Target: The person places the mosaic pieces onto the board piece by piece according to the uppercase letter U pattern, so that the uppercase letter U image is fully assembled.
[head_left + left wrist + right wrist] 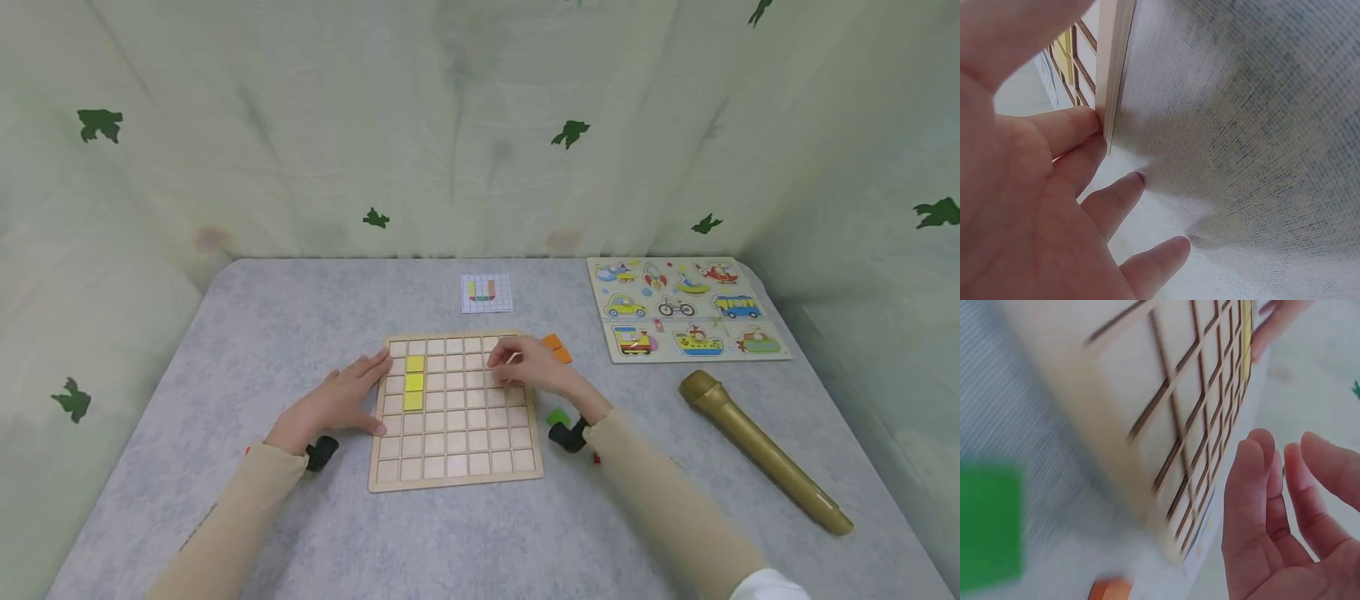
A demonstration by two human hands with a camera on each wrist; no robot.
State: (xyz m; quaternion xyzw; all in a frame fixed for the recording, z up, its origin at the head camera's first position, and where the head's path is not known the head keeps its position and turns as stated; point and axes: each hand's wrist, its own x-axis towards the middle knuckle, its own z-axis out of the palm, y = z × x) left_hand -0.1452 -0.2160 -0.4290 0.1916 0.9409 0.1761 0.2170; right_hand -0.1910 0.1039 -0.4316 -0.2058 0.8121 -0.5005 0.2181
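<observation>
Head view shows a pale wood board (pixel 456 466) lying flat on the gray desk (pixel 450 550), in front of the person. Thin brown lines cut it into lots of little boxes. Three yellow squares (pixel 414 382) sit in a row, one above the other, near its left side. The left hand (pixel 333 406) is spread wide and grips nothing; its fingertips and thumb touch the board's left edge. The right hand (pixel 534 367) is over the board's top right part. Its fingers bend in toward the thumb, but I cannot tell if they pinch something. Two orange squares (pixel 552 342) and a green square (pixel 557 416) lie just off the board's right side. Behind the board is a small card (pixel 486 308) with a colored U on it. Little black marks run along the left sleeve (pixel 232 512), too small to read.
</observation>
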